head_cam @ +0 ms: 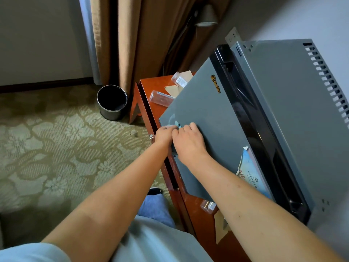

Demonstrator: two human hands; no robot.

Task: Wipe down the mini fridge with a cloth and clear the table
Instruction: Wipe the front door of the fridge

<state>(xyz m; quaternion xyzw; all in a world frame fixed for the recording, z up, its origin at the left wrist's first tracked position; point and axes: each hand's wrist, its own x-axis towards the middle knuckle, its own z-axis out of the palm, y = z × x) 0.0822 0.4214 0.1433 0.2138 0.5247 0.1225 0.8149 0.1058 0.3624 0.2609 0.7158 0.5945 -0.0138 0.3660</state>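
The grey mini fridge (207,110) stands on a reddish wooden table (151,86), its door facing me. Low on the door, my left hand (164,134) and my right hand (188,140) meet, both with curled fingers on a small light-blue cloth (176,124); only a corner of it shows above the knuckles. A blue sticker (249,171) peels from the door near my right forearm. Clear plastic bottles (160,97) (178,80) and cardboard scraps (173,89) lie on the table beyond the fridge. Another clear piece (207,205) and torn cardboard (221,229) lie near me.
A black waste bin (112,103) stands on the patterned carpet (47,148) left of the table, by tan curtains (132,35). A lamp (206,17) hangs behind the fridge. My knee (156,207) is close to the table's front edge.
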